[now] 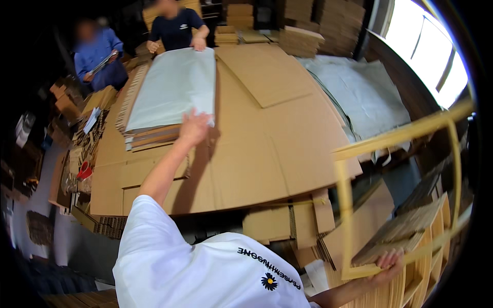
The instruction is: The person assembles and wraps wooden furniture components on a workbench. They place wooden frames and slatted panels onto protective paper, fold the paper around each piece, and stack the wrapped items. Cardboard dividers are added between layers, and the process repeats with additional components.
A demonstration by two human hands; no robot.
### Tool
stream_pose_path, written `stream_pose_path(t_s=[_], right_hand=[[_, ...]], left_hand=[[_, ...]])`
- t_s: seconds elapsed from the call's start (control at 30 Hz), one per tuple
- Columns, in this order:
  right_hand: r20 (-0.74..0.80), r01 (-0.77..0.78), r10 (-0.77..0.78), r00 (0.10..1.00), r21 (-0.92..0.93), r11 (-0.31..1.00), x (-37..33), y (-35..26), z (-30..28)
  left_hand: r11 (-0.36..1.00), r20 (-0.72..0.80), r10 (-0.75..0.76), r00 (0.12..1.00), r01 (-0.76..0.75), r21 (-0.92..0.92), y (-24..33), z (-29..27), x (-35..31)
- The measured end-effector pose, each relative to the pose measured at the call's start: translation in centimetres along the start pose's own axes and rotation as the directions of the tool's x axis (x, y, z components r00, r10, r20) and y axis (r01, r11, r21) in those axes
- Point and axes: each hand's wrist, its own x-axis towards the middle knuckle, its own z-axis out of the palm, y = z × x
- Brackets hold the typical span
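Note:
My left hand (194, 126) reaches forward over the cardboard-covered table (257, 154) and grips the near right corner of a pale grey sheet (174, 87) lying on top of a stack of cardboard pieces (149, 137). Across the table a person in a dark shirt (177, 28) holds the far edge of the same sheet with both hands. My right hand (389, 262), low at the right, holds the bottom bar of a thin yellow frame (346, 205) that rises beside me.
A second person in blue (95, 54) stands at the back left holding a flat object. Stacks of cardboard (303, 41) fill the back. More pale sheets (359, 92) lie at the right. Upright cardboard pieces (416, 241) stand beside my right hand. Red-handled scissors (83, 170) lie at the left.

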Motion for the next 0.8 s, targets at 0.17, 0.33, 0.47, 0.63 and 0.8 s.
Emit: stream_pose_path(t_s=[0.17, 0.33, 0.47, 0.63, 0.8], right_hand=[[0.632, -0.479, 0.354, 0.689, 0.032, 0.877, -6.9, 11.4, 15.5], [0.681, -0.761, 0.634, 0.365, -0.175, 0.625, -14.4, 22.7, 33.6], [0.696, -0.737, 0.714, 0.073, -0.445, 0.509, -17.6, 32.2, 45.8], [0.638, -0.741, 0.758, -0.133, -0.573, 0.351, -21.6, 40.0, 53.2], [0.634, -0.761, 0.719, -0.285, -0.606, 0.231, -22.7, 46.4, 56.1]], left_hand=[[0.927, -0.501, 0.012, 0.865, -0.198, -0.319, -10.6, -4.5, -5.6], [0.898, -0.433, -0.425, 0.795, 0.312, -0.309, -28.4, -3.0, -8.4], [0.813, -0.205, -0.517, 0.831, 0.401, -0.422, -35.1, -1.0, -8.7], [0.523, -0.092, -0.472, 0.877, 0.195, -0.83, -36.6, 1.4, -8.5], [0.487, -0.112, -0.476, 0.872, 0.155, -0.86, -36.7, 2.2, -8.9]])
